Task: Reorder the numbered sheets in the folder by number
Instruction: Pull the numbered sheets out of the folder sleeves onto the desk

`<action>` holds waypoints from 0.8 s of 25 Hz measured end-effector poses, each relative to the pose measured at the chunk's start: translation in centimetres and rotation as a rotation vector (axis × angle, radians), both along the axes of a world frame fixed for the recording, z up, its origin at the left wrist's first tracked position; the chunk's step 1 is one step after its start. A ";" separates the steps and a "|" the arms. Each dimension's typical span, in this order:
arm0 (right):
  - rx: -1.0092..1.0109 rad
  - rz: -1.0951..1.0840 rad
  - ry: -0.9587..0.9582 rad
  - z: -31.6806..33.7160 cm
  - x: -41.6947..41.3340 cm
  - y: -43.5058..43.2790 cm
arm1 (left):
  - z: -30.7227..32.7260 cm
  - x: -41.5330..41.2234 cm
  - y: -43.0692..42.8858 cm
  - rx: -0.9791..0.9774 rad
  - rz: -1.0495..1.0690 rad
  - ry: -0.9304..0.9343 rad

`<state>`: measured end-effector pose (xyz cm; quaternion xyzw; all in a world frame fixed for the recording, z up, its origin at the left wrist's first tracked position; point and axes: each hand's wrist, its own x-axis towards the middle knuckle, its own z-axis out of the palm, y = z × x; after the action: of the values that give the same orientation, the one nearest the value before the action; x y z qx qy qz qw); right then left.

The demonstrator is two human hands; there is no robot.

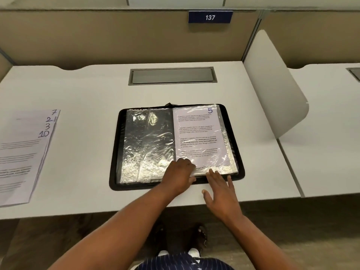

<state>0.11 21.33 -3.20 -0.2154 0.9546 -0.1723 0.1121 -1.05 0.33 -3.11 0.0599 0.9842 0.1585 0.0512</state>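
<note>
A black zip folder (115, 152) lies open on the white desk. Its left page is an empty clear sleeve (148, 141). The right sleeve holds a printed sheet numbered 5 (200, 133). My left hand (179, 174) grips the bottom edge of the right-hand sleeves near the spine, thumb under the stack. My right hand (220, 191) rests with straight, spread fingers at the folder's front edge, fingertips touching the sleeves' lower edge. A fanned stack of loose sheets (21, 152) showing 7, 2, 3 and 10 lies at the desk's left.
A metal cable flap (172, 76) is set into the desk behind the folder. A white divider panel (272, 84) stands at the right, with another desk beyond it. A partition with a sign reading 137 (210, 17) closes the back.
</note>
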 end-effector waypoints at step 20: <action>-0.075 0.122 -0.037 0.4 0.1 -1.8 | 1.8 0.0 1.6 0.245 0.309 0.072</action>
<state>0.21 19.52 -2.80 -0.2740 0.9304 -0.2048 0.1316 -1.01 1.93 -1.33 -0.0804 0.9563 0.2806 -0.0165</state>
